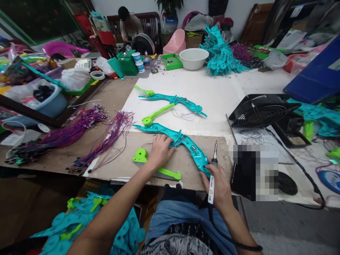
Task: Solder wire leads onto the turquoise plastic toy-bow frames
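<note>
My left hand point(160, 150) is closed around the middle of a teal bow-shaped plastic piece point(193, 147) near the table's front edge. A soldering iron point(211, 184) with a white handle is gripped in my right hand point(221, 186), its tip pointing up and away. Fingers of that same hand also touch the lower right end of the teal piece. A lime green arm with a round hub point(147, 120) stands by the piece's left end. Below my left wrist lies another lime green arm point(168, 173). Farther back rests a second teal piece point(176, 99) with thin wires.
Bundles of red and blue wires point(61, 136) lie on the left. To the right stand a black fan point(262, 111) and its cable. Stacked teal pieces point(220, 56) and a white basin point(193, 58) occupy the back. A person point(132, 26) sits beyond the table.
</note>
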Demonstrator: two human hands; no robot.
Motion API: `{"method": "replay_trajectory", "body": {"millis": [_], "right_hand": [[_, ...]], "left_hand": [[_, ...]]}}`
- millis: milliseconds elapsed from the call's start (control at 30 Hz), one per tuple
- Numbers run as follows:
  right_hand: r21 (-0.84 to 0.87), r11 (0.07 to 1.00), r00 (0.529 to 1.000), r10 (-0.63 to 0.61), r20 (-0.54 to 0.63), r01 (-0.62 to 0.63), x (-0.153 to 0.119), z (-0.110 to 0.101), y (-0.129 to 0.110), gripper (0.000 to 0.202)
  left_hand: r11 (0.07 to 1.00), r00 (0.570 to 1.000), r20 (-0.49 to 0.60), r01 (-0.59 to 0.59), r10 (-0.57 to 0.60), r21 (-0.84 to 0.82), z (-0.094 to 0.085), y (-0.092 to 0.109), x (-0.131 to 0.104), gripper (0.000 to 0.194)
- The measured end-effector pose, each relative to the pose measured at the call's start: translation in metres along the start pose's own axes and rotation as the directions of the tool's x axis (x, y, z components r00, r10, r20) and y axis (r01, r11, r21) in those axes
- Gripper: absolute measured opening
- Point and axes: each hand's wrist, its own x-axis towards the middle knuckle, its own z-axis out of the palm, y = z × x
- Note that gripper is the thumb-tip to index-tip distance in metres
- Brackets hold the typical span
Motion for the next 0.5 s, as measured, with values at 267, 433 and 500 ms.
{"method": "replay_trajectory", "body": {"millis": [267,433,500], "right_hand": [[0.022,1.0,0.999,-0.022,-0.031,0.022,-0.001,0.002,0.003,0.03],[0.021,1.0,1.0,-0.007,-0.024,0.007,-0.004,0.004,0.004,0.033],[0.02,1.0,1.0,-0.006,-0.024,0.006,-0.005,0.005,0.005,0.033]], "left_hand": [[0.996,0.999,-0.006,0.038,-0.038,-0.077,0.002,-0.007,0.004,0.015],[0.925,0.98,0.093,0.196,-0.174,-0.324,-0.004,-0.013,0.009,0.023],[0.892,0.976,0.123,0.216,-0.181,-0.397,-0.006,-0.019,0.011,0.025]]}}
